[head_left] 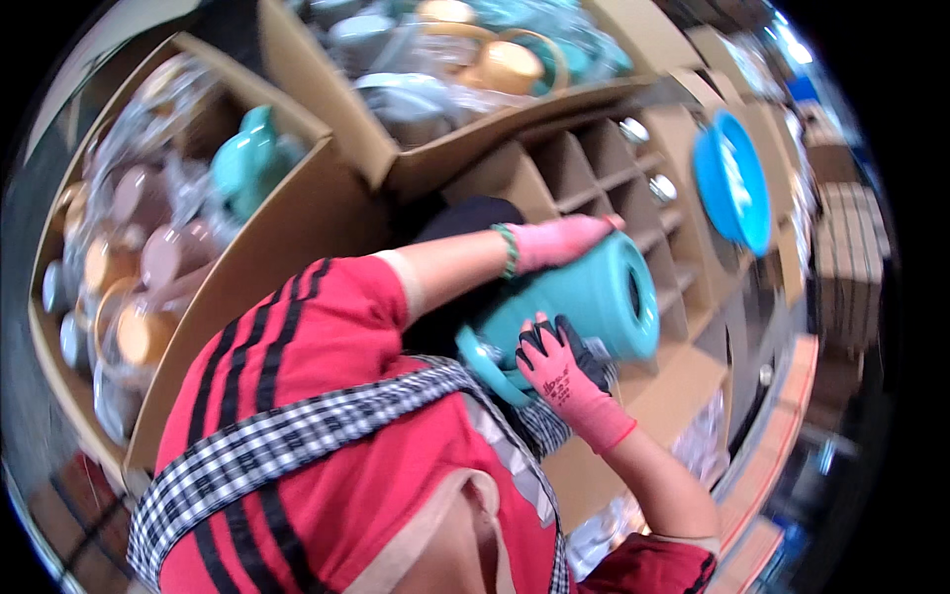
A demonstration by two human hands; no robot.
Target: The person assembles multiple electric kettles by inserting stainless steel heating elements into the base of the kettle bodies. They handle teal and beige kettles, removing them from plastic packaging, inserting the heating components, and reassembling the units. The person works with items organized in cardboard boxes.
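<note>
A turquoise plastic jug shell (554, 292) lies tilted across my lap. Its ringed end with a dark hole faces right, and a looped handle (495, 366) is at its other end. My left hand (564, 243), in a pink glove, holds the far side with fingers laid along the surface. My right hand (564, 371), in a pink glove with dark fingertips, grips the near side, fingers spread over it. The undersides of both hands are hidden. Just beyond the jug stands a divided carton (564, 168) with cardboard compartments.
An open box (247, 228) on the left holds peach, mauve and turquoise plastic jug parts in clear film. Another box (386, 158) at the back holds similar parts. Silver round pieces (662, 188) sit in the divided carton. A blue basin (732, 183) stands at the right.
</note>
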